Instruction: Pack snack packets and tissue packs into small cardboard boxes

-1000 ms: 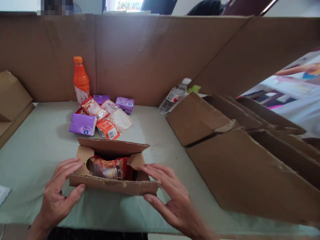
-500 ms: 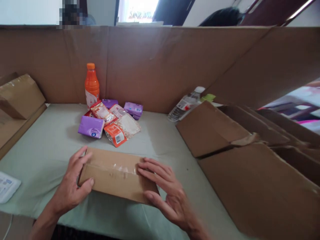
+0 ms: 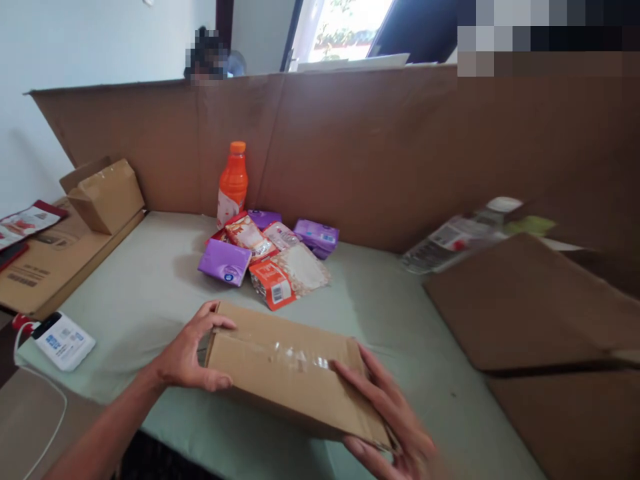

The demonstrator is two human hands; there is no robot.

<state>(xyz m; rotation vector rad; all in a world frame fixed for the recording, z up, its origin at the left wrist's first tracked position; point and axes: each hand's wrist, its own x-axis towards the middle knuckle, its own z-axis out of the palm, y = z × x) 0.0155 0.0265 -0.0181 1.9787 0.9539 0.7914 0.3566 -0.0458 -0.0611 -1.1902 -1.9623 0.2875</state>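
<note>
Passage opens toward the table's (image 3: 160,247) far left corner. The box (image 3: 285,387) obstructs the near edge — packets (image 3: 265,250) the far, cartons (image 3: 525,307) the right.

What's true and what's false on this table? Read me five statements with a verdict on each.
1. The left hand grips the cardboard box. True.
2. The right hand holds the clear bottle. False: it is on the cardboard box.
3. The orange bottle stands upright. True.
4. The cardboard box's upper side gapes open. False: it is closed, with tape across it.
5. A purple pack lies on the pale green cloth. True.
</note>
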